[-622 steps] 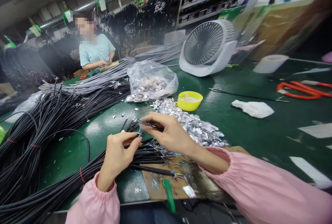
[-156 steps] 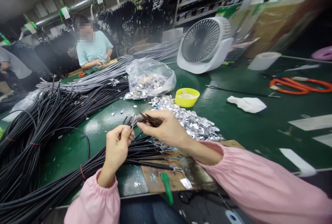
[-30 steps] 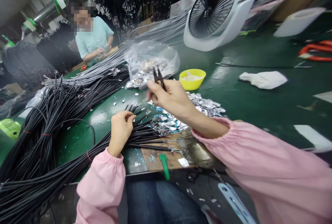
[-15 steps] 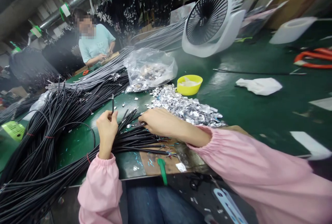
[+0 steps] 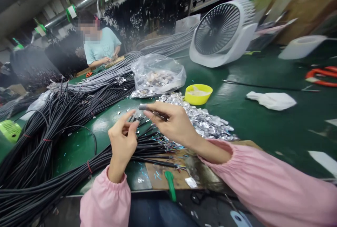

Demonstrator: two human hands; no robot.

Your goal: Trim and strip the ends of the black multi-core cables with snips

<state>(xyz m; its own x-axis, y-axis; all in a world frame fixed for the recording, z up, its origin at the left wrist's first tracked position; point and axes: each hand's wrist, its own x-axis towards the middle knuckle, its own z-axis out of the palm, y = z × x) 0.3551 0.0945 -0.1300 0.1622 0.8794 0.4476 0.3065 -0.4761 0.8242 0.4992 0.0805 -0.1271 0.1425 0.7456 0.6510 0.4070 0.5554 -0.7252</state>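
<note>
My left hand (image 5: 123, 137) is raised over the near side of the table, thumb and fingers curled together with the index finger stretched forward. A dark cable end (image 5: 135, 118) shows blurred at its fingertips. Close on its right, my right hand (image 5: 172, 121) is closed around a small dark tool (image 5: 161, 116), mostly hidden by the fingers. Its forward fingertip looks grey and smeared by motion. Beneath both hands lies a bundle of black cables (image 5: 110, 155), tied with a red band, their stripped ends showing coloured wires (image 5: 168, 145).
Behind my right hand spreads a heap of silver foil scraps (image 5: 207, 120). A clear plastic bag (image 5: 160, 74), a yellow dish (image 5: 198, 95) and a white fan (image 5: 222, 34) stand farther back. More black cables (image 5: 42, 132) fill the left. Another person (image 5: 102, 46) works across the table.
My left hand has shifted right, and its upright cable end shows less clearly. My right hand has moved rightward and turned, its fingertips now pointing at the left hand. The view has tilted slightly.
</note>
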